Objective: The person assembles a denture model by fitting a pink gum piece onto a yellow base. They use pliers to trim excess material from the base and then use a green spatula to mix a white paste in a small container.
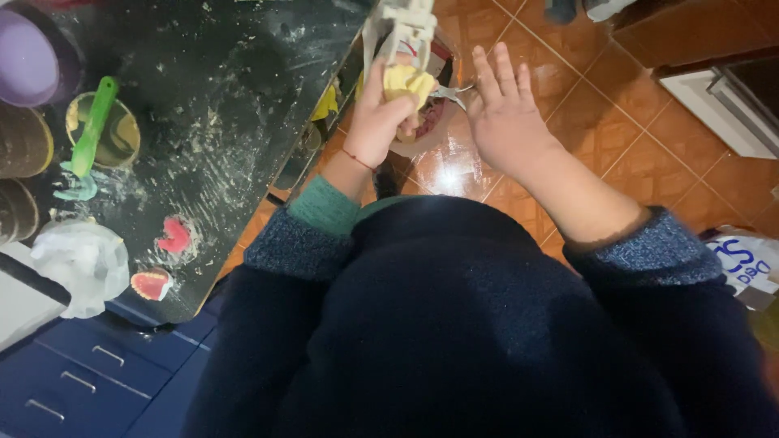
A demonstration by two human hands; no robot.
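Bare tiled floor [649, 154] right, cluttered counter [219, 105] left

A green spatula [92, 126] rests across a bowl [122, 134] (dusty black counter [227, 89]), near two pink dentures [173, 236].

We see a pale yellow lump [408, 83], soft-looking and irregular, held upright against a whitish hinged frame [406, 24] that rises above it. It sits past the dark counter's edge, over a bin [430, 122] below, with a thin metal tool [450, 93] just beside it.
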